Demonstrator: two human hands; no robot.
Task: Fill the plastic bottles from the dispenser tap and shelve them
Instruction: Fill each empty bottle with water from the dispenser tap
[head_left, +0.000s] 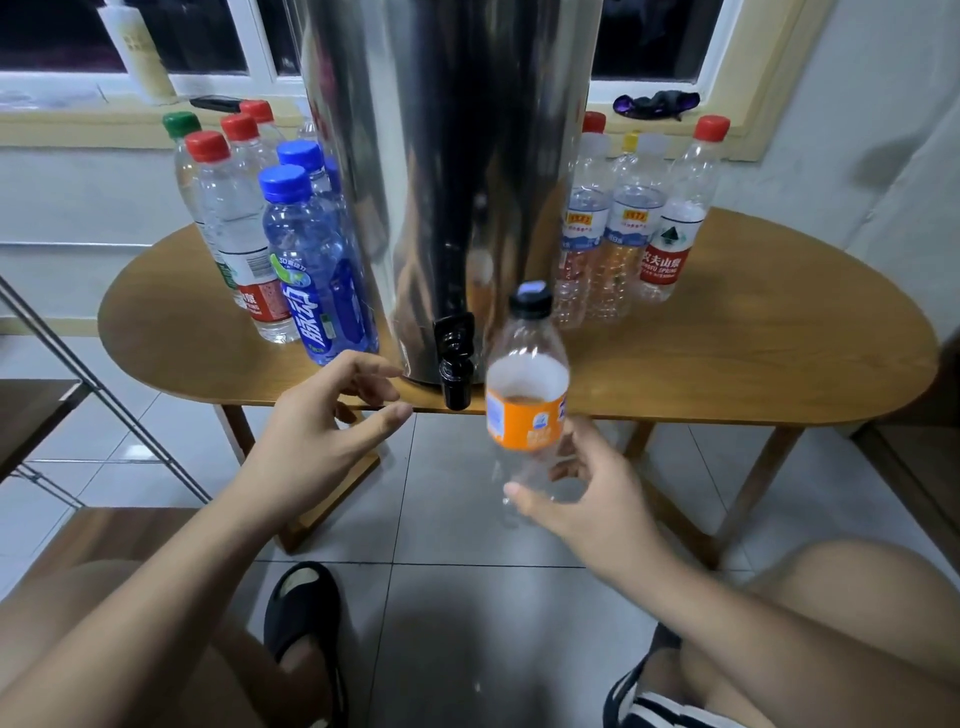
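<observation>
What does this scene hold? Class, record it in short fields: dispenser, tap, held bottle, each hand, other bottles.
dispenser: steel dispenser on wooden table
tap: black tap at its foot
held: orange-label bottle, capped, looks empty
gripping: right hand, round the bottle's lower part
free: left hand, fingers relaxed, beside the tap
left side: left bottles, red, green, blue caps
right side: right bottles, red and yellow caps
</observation>
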